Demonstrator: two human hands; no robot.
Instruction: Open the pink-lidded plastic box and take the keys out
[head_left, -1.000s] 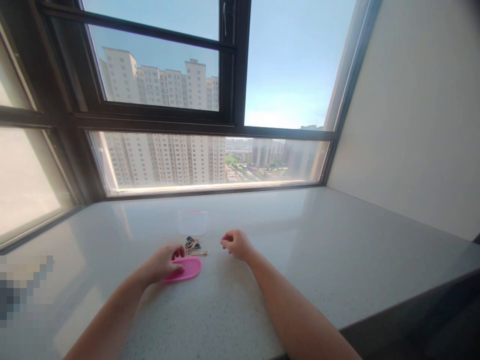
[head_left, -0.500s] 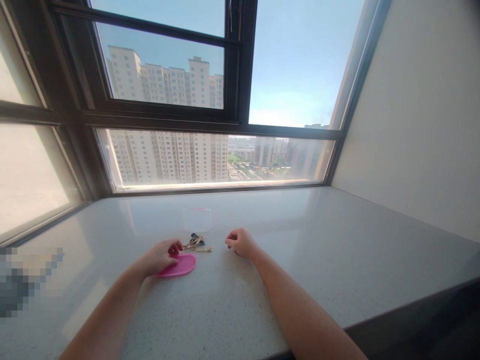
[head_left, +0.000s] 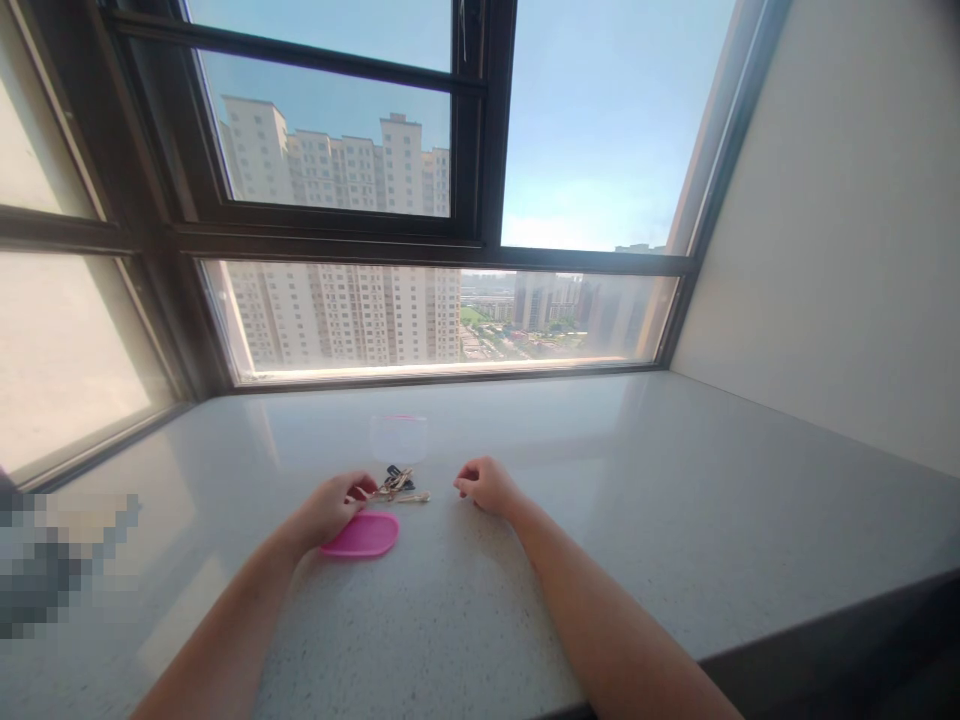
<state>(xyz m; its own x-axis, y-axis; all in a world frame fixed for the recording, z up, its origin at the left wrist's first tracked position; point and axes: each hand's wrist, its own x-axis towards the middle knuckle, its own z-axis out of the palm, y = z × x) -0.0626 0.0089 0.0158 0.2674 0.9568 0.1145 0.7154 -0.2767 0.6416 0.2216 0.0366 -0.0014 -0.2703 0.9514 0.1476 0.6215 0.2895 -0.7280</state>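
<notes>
My left hand reaches to the left edge of a small pile of hair clips, gold-coloured and black. Its thumb and fingers close on a clip at that edge, though the fingertips partly hide it. Just below this hand lies a shallow pink oval tray, its left end partly covered by the hand. To the right of the pile, apart from it, my right hand rests on the pale counter with fingers curled together. Whatever its fingertips may hold is too small to make out. One light-coloured clip lies along the pile's near side.
Behind the pile lies a clear plastic bag with a pink line along its top. The speckled counter runs back to a dark window frame. A white wall bounds the right. Something pixelated sits at far left.
My left hand has shifted slightly up and right, off the pink tray and onto the pile's edge, its thumb drawing toward the fingers. The right hand has hardly moved.
</notes>
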